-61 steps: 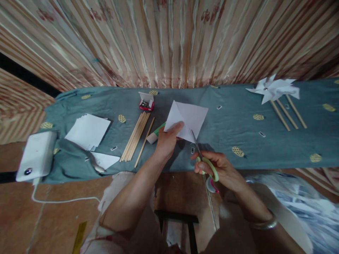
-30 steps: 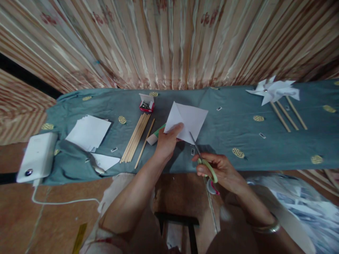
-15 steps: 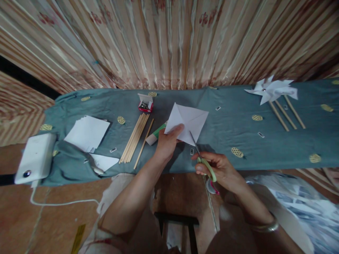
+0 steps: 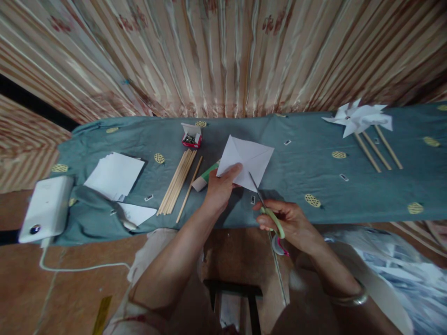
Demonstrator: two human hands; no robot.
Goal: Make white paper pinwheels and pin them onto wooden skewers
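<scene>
Scissors (image 4: 270, 214) have crept a bit deeper into the white paper (image 4: 254, 157) compared with two seconds ago. Paper's at roughly 1 to 2 o'clock from the left hand (image 4: 220, 188), which has it pinched, thumb on top (can't really see the fingers underneath). Right hand (image 4: 290, 224), about 5 o'clock from the paper, is curled round the green handles. Over at 11 o'clock from the left hand there's a little red box (image 4: 192, 143), lid up, with tiny shiny metal bits (image 4: 189, 138) inside.
</scene>
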